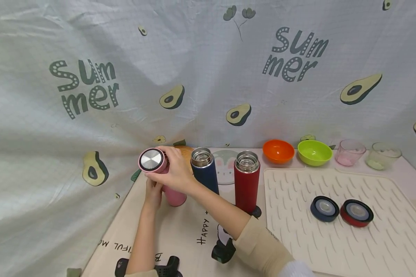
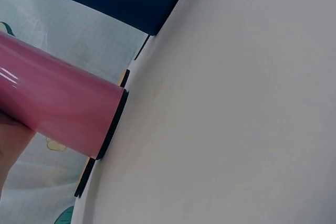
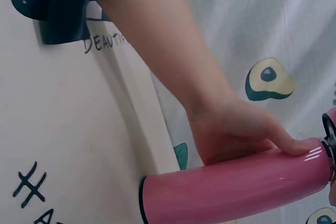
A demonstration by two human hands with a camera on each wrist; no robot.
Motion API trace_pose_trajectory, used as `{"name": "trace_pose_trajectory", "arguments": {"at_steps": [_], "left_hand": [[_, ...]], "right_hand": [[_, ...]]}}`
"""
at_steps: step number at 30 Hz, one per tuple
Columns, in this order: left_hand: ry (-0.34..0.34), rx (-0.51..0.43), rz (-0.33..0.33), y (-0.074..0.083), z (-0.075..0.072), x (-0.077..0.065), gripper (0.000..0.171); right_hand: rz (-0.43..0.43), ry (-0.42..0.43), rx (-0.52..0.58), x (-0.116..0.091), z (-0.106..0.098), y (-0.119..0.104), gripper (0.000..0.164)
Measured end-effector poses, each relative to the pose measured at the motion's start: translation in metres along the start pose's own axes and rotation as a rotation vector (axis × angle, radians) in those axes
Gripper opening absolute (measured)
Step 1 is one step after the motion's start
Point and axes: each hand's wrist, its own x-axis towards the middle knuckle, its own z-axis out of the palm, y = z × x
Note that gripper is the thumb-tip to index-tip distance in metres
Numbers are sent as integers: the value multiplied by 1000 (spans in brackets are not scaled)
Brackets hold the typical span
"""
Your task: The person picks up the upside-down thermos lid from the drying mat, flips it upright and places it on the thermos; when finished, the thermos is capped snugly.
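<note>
A pink thermos bottle (image 1: 175, 197) stands upright at the left side of the table. My left hand (image 1: 154, 193) grips its body, the thumb lying along the pink side in the right wrist view. With my right hand (image 1: 175, 170) I hold the pink lid (image 1: 151, 160), its steel top facing up. In the right wrist view the lid's edge sits tilted at the bottle's neck, with a dark gap showing. Just right of it stand a blue thermos bottle (image 1: 206, 175) and a red thermos bottle (image 1: 247, 188), both without lids and showing steel mouths.
On the cream ridged mat (image 1: 287, 238) at the right lie a blue lid (image 1: 324, 209) and a red lid (image 1: 356, 213). Behind it are an orange bowl (image 1: 278, 151), a green bowl (image 1: 314, 152), a pink glass (image 1: 350, 152) and a greenish glass (image 1: 383, 156). A printed curtain (image 1: 201, 69) hangs behind.
</note>
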Motion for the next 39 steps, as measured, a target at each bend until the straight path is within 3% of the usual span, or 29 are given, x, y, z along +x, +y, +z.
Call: {"name": "trace_pose_trajectory", "arguments": {"at_steps": [4, 7, 16, 25, 32, 39], "left_hand": [[-27, 49, 31, -2, -1, 2, 40], [-47, 47, 61, -2, -1, 4, 49], [-47, 49, 101, -5, -3, 3, 45], [-68, 26, 123, -5, -1, 5, 50], [-62, 42, 114, -5, -2, 6, 39], [-62, 33, 108, -5, -1, 5, 41]], "right_hand": [[104, 20, 76, 7, 1, 4, 66], [162, 26, 150, 10, 2, 7, 64], [215, 3, 252, 13, 7, 15, 63], [222, -30, 246, 15, 7, 19, 76], [240, -48, 261, 20, 7, 21, 70], [240, -38, 231, 19, 8, 21, 72]]}}
